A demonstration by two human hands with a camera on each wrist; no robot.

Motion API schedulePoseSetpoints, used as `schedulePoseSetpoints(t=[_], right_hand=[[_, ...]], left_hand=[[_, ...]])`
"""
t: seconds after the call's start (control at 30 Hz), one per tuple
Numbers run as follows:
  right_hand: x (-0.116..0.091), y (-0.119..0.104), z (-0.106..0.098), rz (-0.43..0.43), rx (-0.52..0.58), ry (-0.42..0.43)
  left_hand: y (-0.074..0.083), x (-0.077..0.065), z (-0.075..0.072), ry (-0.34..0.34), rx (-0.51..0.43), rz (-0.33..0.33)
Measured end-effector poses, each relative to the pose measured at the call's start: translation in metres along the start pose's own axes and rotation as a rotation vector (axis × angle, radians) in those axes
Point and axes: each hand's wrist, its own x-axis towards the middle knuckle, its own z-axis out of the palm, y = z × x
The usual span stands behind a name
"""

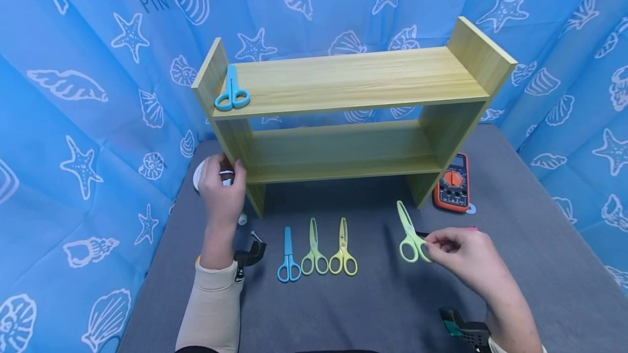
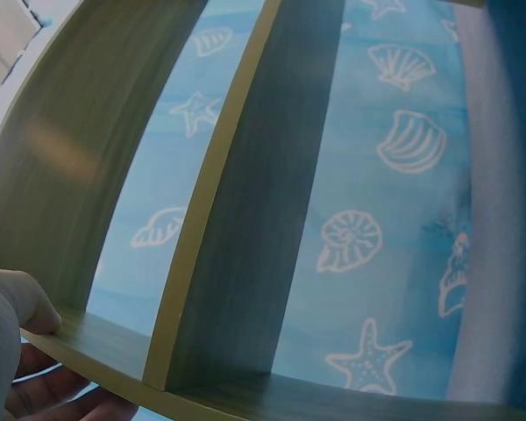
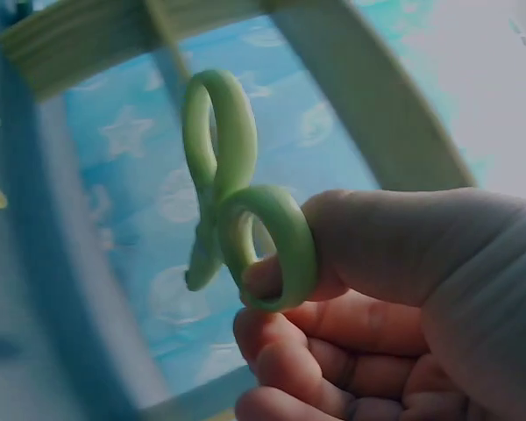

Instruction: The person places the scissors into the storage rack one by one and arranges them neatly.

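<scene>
My right hand (image 1: 463, 255) pinches one handle ring of light green scissors (image 1: 409, 233), whose blades point up and away, off the table. In the right wrist view the thumb and forefinger hold that green ring (image 3: 267, 250). At the left side panel of a two-tier wooden shelf (image 1: 338, 105), my left hand (image 1: 223, 189) grips the panel's edge, the thumb inside and fingers behind, as the left wrist view also shows. Blue scissors (image 1: 232, 91) lie on the upper board's left end. In a row before the shelf are blue scissors (image 1: 288, 257), green scissors (image 1: 314, 249) and yellow scissors (image 1: 343, 249).
An orange multimeter (image 1: 452, 184) lies beside the shelf's right leg on the grey tabletop (image 1: 363, 309). Behind the left hand a white round object (image 1: 198, 176) is partly hidden. A blue seashell-patterned curtain (image 1: 122, 97) hangs around the back and sides.
</scene>
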Motion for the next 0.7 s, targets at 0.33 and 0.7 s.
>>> schedulePoseSetpoints(t=[0.33,0.7], right_hand=[[-0.012,-0.011,-0.048,-0.108,0.023,0.146],[-0.011,-0.049,-0.094,-0.287,0.108,0.311]], left_hand=[[-0.001,0.001,0.001,0.011,0.005,0.019],[-0.003,0.0,-0.001,0.009,-0.003,0.02]])
